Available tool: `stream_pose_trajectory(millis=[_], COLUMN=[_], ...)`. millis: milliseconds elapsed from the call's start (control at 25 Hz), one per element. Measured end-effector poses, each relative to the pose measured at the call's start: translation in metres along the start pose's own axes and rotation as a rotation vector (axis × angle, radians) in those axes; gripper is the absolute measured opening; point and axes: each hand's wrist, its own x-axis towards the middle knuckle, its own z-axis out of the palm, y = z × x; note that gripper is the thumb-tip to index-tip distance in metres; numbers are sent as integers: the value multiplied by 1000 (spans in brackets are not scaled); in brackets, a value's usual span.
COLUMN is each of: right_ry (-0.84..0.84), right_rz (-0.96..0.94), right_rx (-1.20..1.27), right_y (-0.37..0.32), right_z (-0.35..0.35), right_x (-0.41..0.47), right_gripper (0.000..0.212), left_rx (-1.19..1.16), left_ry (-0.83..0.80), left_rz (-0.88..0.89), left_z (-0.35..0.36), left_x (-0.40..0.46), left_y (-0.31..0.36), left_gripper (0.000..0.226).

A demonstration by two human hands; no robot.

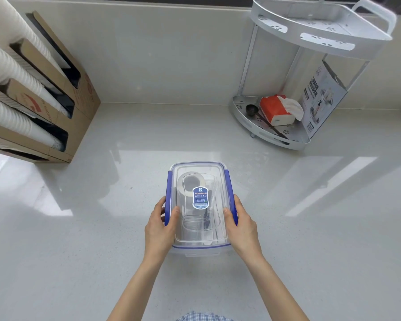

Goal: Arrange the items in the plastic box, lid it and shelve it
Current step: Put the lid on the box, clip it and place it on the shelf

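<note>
A clear plastic box (200, 250) stands on the grey counter in front of me, with its transparent lid (218, 174) on top. Blue latches run along the lid's long sides. A blue and white sticker (200, 197) sits in the lid's middle. Through the lid I see a roll of tape (189, 181) at the far end and a dark object nearer me. My left hand (159, 230) grips the box's left side, thumb on the lid by the left latch (168, 188). My right hand (242, 227) grips the right side over the right latch (229, 184).
A white two-tier corner shelf (271, 137) stands at the back right; its lower tier holds an orange tissue pack (273, 110), a dark scoop (250, 110) and a printed card. Its top tier (322, 40) looks bare. A cardboard dispenser (63, 112) with white cup stacks stands at the left.
</note>
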Motion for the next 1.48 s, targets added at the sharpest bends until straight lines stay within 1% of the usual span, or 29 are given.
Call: stream_pose_trajectory(millis=[120,240,400,480,520,600,680,840,1000,1240,1320,1400,1480], right_ry=[2,20,24,47,60,87,119,207,250,288,306,336,366], right_rz=[17,83,107,84,69,47,9,-79,-175,-306,-348,-380,-402], right_rx=[48,51,56,41,41,50,43,63,69,91,103,89,63], right_y=[3,5,9,12,12,9,3,-18,-49,-90,-106,-120,-134], right_z=[0,-1,-8,-12,-14,-25,-39,-76,-115,-168,-187,-206,-222], right_x=[-2,-2,-4,-4,-4,-5,-4,0,9,22,26,32,37], right_gripper=[56,56,46,42,37,23,31,39,41,42,45,51,50], left_rx=[-77,-146,-124,-123,-129,-143,-153,-205,-289,-406,-415,-409,-418], left_ry=[-45,-128,-143,-192,-224,-270,-296,-341,-406,-412,-417,-422,-433], left_rz=[-98,-209,-206,-200,-192,-163,-109,4,97,163,209,267,313], left_z=[-7,-10,-10,-11,-11,-7,-2,5,13,28,32,33,33], left_x=[3,2,-2,-3,-4,-6,-7,-9,-11,-3,-4,-5,-8], left_y=[-2,-4,-3,-1,1,9,22,54,96,155,177,199,220], left_gripper=[45,41,26,19,18,25,28,22,20,27,24,25,27])
